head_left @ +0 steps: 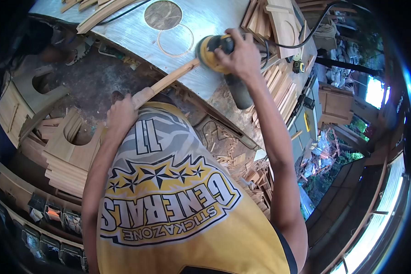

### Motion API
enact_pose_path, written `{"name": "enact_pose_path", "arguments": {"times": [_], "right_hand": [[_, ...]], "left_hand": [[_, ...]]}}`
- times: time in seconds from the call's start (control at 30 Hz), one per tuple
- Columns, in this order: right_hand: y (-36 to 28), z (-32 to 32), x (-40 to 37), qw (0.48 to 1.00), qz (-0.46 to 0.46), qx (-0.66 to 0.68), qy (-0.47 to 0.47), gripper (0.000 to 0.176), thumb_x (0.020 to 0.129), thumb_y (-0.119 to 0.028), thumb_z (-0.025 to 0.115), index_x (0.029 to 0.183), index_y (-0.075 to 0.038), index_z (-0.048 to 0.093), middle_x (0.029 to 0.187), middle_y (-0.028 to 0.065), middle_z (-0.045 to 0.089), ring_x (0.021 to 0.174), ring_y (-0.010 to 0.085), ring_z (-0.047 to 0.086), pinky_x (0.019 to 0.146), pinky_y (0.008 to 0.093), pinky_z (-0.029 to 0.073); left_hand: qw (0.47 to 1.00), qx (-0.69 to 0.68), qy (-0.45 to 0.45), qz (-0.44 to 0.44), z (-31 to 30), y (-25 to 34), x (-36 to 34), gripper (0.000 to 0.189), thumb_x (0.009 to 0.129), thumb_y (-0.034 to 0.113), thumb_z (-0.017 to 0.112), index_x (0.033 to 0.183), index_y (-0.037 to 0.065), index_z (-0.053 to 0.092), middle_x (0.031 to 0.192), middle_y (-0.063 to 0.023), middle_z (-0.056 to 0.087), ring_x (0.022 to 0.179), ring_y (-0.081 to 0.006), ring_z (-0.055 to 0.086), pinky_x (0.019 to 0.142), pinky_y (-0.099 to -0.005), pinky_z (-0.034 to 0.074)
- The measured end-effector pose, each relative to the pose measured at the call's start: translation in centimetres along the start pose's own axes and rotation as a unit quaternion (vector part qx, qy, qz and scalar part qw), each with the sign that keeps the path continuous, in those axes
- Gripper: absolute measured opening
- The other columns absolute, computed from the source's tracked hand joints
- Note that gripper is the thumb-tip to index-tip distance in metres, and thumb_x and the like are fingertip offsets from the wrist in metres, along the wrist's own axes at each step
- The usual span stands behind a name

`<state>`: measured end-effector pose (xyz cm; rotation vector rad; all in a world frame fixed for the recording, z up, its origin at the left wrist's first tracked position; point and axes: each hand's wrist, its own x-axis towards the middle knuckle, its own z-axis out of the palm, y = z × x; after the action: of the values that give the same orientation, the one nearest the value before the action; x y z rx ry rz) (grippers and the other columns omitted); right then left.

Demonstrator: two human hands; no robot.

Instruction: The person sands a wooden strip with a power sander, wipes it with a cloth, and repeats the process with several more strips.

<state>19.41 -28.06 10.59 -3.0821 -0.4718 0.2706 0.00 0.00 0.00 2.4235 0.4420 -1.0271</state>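
My right hand (243,55) is closed over the top of a yellow and black orbital sander (207,55). A dark dust canister hangs from the sander's near side. My left hand (123,111) grips the near end of a narrow wooden strip (171,81), close to my body. Something pale covers part of the fingers there. The strip slants up to the right, and its far end meets the sander's edge over the table's front edge. Whether the pad presses on the strip's top is hidden. A thin wooden ring (159,43) lies on the metal-topped table (205,18) beside the sander.
A round opening or disc (163,14) shows in the tabletop. Stacked wooden strips (278,86) and a tape measure (298,67) lie to the right. A black cord (313,33) runs across there. Cut wooden panels (71,148) are stacked at left. A person's foot (80,51) shows beyond.
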Motion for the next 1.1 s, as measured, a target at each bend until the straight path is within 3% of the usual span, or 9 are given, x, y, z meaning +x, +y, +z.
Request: {"name": "enact_pose_path", "arguments": {"times": [0.1, 0.37, 0.43, 0.5, 0.67, 0.83, 1.03, 1.07, 1.1], "right_hand": [[2.1, -0.3, 1.3, 0.998, 0.03, -0.004, 0.058, 0.061, 0.079, -0.041, 0.082, 0.134, -0.026, 0.06, 0.116, 0.025, 0.061, 0.099, 0.0451, 0.07, 0.088, 0.0511, 0.058], [1.2, -1.3, 0.3, 0.998, 0.017, 0.01, 0.067, 0.061, 0.079, -0.042, 0.081, 0.134, -0.027, 0.06, 0.11, 0.0228, 0.064, 0.099, 0.0432, 0.071, 0.086, 0.0504, 0.057], [0.6, -2.0, 0.3, 0.998, 0.015, 0.006, 0.064, 0.061, 0.079, -0.043, 0.081, 0.134, -0.027, 0.06, 0.109, 0.0224, 0.064, 0.099, 0.0427, 0.071, 0.087, 0.0501, 0.057], [0.4, -2.8, 0.3, 0.999, 0.005, 0.026, 0.033, 0.061, 0.08, -0.041, 0.08, 0.136, -0.026, 0.059, 0.125, 0.027, 0.059, 0.108, 0.0469, 0.068, 0.091, 0.0524, 0.057], [0.6, -3.2, 0.2, 0.999, 0.003, 0.02, 0.049, 0.06, 0.08, -0.039, 0.08, 0.135, -0.025, 0.06, 0.124, 0.0276, 0.059, 0.107, 0.0474, 0.068, 0.09, 0.0535, 0.058], [-0.1, -2.1, -0.7, 0.998, -0.01, 0.021, 0.051, 0.06, 0.08, -0.036, 0.08, 0.135, -0.024, 0.06, 0.121, 0.0266, 0.059, 0.102, 0.0489, 0.068, 0.086, 0.0547, 0.059], [-5.2, -0.7, -2.9, 0.999, 0.004, 0.017, -0.027, 0.058, 0.082, -0.035, 0.082, 0.134, -0.022, 0.059, 0.113, 0.0245, 0.059, 0.098, 0.0457, 0.068, 0.086, 0.0524, 0.058], [-6.0, -0.7, -3.5, 0.999, -0.037, 0.028, -0.028, 0.054, 0.081, -0.031, 0.08, 0.13, -0.02, 0.06, 0.109, 0.0272, 0.057, 0.095, 0.0479, 0.067, 0.073, 0.0523, 0.061], [-6.0, -0.5, -3.5, 0.999, -0.035, 0.028, -0.029, 0.054, 0.081, -0.031, 0.08, 0.13, -0.02, 0.06, 0.109, 0.0272, 0.057, 0.095, 0.0479, 0.067, 0.073, 0.0523, 0.061]], "left_hand": [[0.999, -0.011, 0.036, 0.025, -0.6, -0.3, 1.2, 0.048, 0.082, 0.016, 0.072, 0.129, 0.006, 0.066, 0.112, -0.0312, 0.071, 0.106, -0.0473, 0.069, 0.096, -0.0535, 0.054], [0.989, -0.086, -0.111, 0.034, -1.8, -1.7, 3.9, 0.052, 0.077, 0.027, 0.08, 0.114, -0.009, 0.07, 0.108, -0.031, 0.072, 0.105, -0.0418, 0.072, 0.094, -0.0457, 0.055], [0.994, -0.078, -0.07, 0.035, -2.6, -1.5, 3.6, 0.049, 0.077, 0.026, 0.08, 0.11, -0.009, 0.071, 0.103, -0.0303, 0.073, 0.103, -0.0417, 0.072, 0.091, -0.0446, 0.055], [0.987, -0.093, -0.128, 0.014, -3.6, -1.2, 3.9, 0.048, 0.077, 0.026, 0.08, 0.107, -0.01, 0.071, 0.102, -0.0308, 0.073, 0.102, -0.0421, 0.073, 0.089, -0.0453, 0.055], [0.998, -0.033, -0.031, 0.038, -2.5, -1.6, 3.4, 0.045, 0.077, 0.025, 0.08, 0.107, -0.007, 0.073, 0.102, -0.0315, 0.073, 0.099, -0.0442, 0.072, 0.088, -0.0477, 0.055], [0.996, 0.032, 0.072, 0.043, -2.0, 0.1, 0.1, 0.03, 0.087, 0.021, 0.068, 0.109, 0.001, 0.07, 0.102, -0.0308, 0.072, 0.1, -0.0461, 0.071, 0.09, -0.0551, 0.055], [0.998, 0.013, 0.06, 0.032, -0.4, 0.5, 0.2, 0.027, 0.088, 0.016, 0.061, 0.11, 0.002, 0.07, 0.101, -0.0302, 0.072, 0.098, -0.0483, 0.071, 0.089, -0.0567, 0.055], [0.998, 0.012, 0.058, 0.037, -0.5, 0.6, 0.3, 0.027, 0.088, 0.016, 0.061, 0.11, 0.002, 0.07, 0.102, -0.0301, 0.072, 0.099, -0.048, 0.071, 0.089, -0.0563, 0.055], [0.997, 0.011, 0.056, 0.043, -0.5, 0.6, 0.3, 0.028, 0.088, 0.015, 0.061, 0.111, 0.002, 0.07, 0.103, -0.03, 0.073, 0.1, -0.0476, 0.071, 0.09, -0.0559, 0.055]]}}
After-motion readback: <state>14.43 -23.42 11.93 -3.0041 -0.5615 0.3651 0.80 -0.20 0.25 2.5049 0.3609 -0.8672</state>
